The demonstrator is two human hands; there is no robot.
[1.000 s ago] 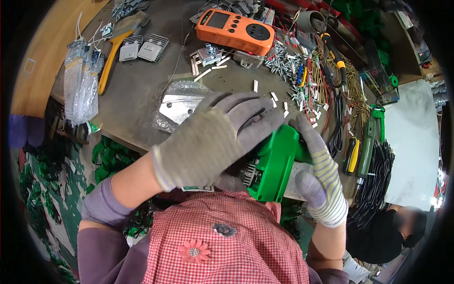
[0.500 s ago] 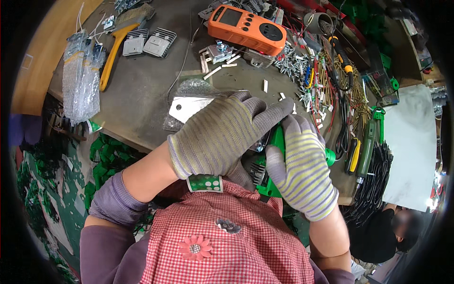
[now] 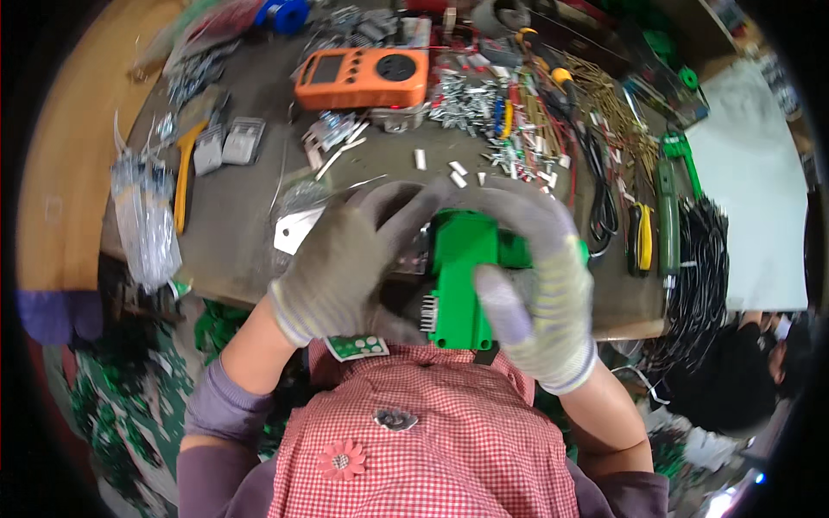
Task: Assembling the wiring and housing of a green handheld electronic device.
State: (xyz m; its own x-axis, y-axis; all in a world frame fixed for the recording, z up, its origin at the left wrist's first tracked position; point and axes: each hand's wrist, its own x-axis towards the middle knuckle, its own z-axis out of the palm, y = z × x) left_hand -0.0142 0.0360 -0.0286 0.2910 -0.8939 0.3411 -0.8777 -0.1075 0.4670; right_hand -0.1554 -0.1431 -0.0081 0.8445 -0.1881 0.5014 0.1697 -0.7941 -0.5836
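Note:
A green plastic housing (image 3: 462, 276) with a row of comb-like metal teeth (image 3: 428, 312) on its left edge is held in front of my apron. My right hand (image 3: 551, 293), in a striped grey glove, grips its right side, thumb over the face and fingers behind. In a matching glove, my left hand (image 3: 341, 263) curls round the left side, fingertips by the upper edge. A dark part between the left palm and the housing is mostly hidden. Beyond the left hand, a white tag-like plate (image 3: 295, 230) with a hole lies on clear plastic wrap.
An orange multimeter (image 3: 363, 78) stands at the back among screws (image 3: 471, 104) and wires. Small white pieces (image 3: 420, 159) lie nearer. A yellow brush (image 3: 184, 177) and bubble-wrapped parts (image 3: 142, 224) are left; a green power screwdriver (image 3: 667, 216) and black cables (image 3: 701, 268) are right.
The green housing has come into fuller view, its broad face now showing between my hands. Both hands have shifted and spread slightly apart. The whole view has swung, moving the bench items.

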